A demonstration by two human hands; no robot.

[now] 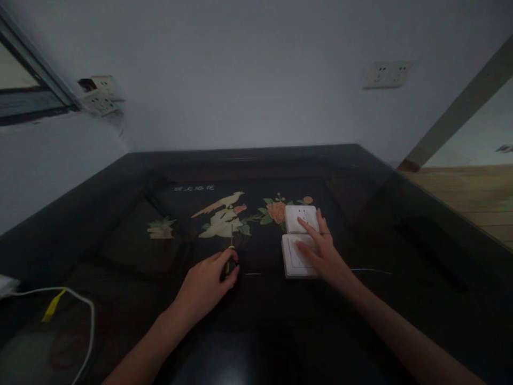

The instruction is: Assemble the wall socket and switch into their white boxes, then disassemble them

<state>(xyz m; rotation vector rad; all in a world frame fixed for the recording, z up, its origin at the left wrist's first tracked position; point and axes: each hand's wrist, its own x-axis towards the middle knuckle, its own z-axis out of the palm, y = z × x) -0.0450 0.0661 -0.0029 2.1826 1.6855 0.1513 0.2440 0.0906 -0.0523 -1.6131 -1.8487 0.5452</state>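
Forearms (380,310) flanked the socket (300,213); left of it, my left fingers (229,281) gripped a screwdriver (232,247); atop, splayed right fingers (309,229) best pressed lightly.

A room that looks like part of a home.
A glossy dark table (256,331) with a bird-and-flower picture (224,222) at mid-frame stands against a plain pale wall (248,80); wood-plank floor (468,192) shows at the right, wall sockets (388,75) at the upper right, and a dark-framed window (34,96) at the upper left.
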